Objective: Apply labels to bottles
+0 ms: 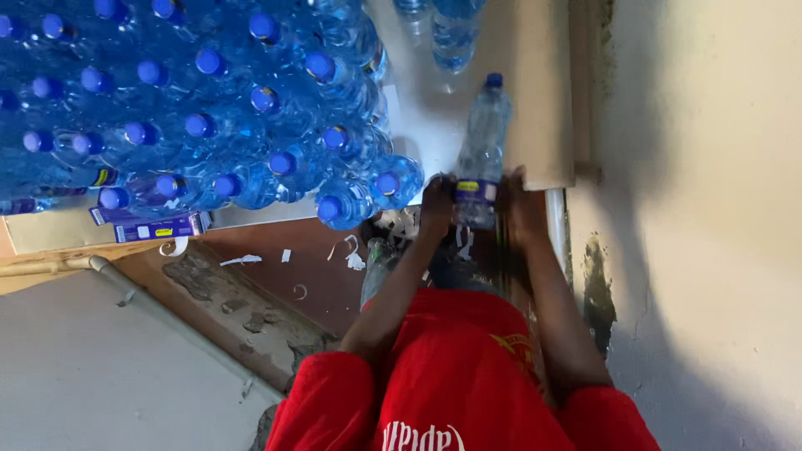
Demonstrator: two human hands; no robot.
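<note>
Both hands wrapped around one clear water bottle (482, 150) with a blue cap, standing upright at the near edge of the white counter (418, 125). Left hand (436, 203) grasping the lower part from its left side, right hand (522, 205) doing the same from the right, both down by the purple and yellow label band. Fingers mostly in shadow, so hard to say how tight the grip is. Just to the left, a big crowd of blue-capped bottles (209, 108) packed close together, covering most of the counter, the nearest ones almost next to the left hand. A couple more bottles (455, 29) further back. A tan cardboard panel (535, 92) leaning just beside the held bottle on the right, against a cream wall (702, 167). Small purple boxes (154, 227) lying at the counter's left front edge. White paper scraps (242, 260) scattered on the reddish floor (292, 276) below. Red sleeves (451, 384) low in the view.
</note>
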